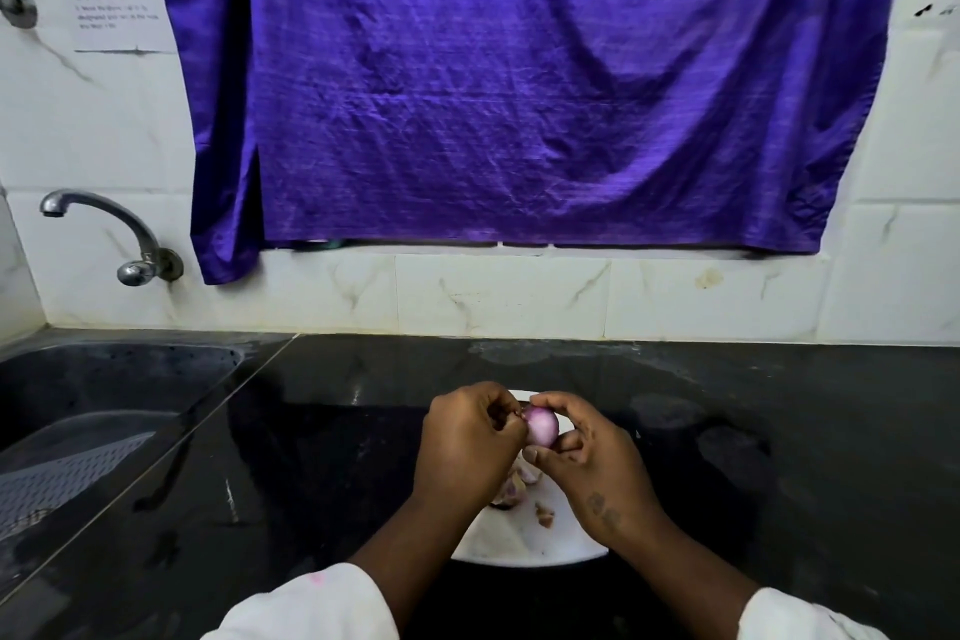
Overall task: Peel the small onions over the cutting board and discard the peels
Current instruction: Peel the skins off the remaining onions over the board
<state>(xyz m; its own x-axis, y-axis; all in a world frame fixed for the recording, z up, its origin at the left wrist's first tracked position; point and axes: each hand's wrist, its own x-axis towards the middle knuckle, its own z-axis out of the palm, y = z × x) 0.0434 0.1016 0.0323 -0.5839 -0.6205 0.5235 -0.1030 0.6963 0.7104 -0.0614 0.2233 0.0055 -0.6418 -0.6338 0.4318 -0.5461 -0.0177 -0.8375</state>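
We grip one onion point(543, 426), mostly bare, w/ right hand point(589, 465); left hand point(467, 437) pinches its end. Peels point(519, 483) lie on cutting board point(519, 546), not yet discarded.

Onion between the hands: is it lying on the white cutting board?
No, the left hand and right hand hold the onion up over the white cutting board, where loose peels lie.

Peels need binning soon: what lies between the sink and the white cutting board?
Head view: only bare black countertop between the sink and the cutting board; nothing rests there.
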